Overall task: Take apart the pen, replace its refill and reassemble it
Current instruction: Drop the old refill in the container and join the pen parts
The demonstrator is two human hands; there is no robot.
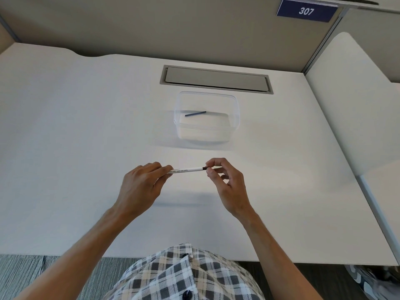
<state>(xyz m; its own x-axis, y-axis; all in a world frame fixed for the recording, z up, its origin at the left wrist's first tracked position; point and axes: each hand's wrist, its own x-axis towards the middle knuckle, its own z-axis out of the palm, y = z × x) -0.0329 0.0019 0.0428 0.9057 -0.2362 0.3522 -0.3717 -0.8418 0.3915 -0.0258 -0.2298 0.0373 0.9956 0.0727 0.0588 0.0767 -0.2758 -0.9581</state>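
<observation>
A slim white pen (187,170) with small black print lies level above the desk, held between both hands. My left hand (140,187) pinches its left end between thumb and fingers. My right hand (225,180) pinches the right end, where a dark band shows on the barrel and a pale part runs on under my fingers. A dark, thin refill (195,113) lies alone inside a clear plastic box (234,109) farther back on the desk.
The white desk (86,126) has a grey cable hatch (215,79) behind the box. Beige partition walls stand at the back and right, with a blue sign reading 307 (306,11). A second desk surface (355,100) lies to the right.
</observation>
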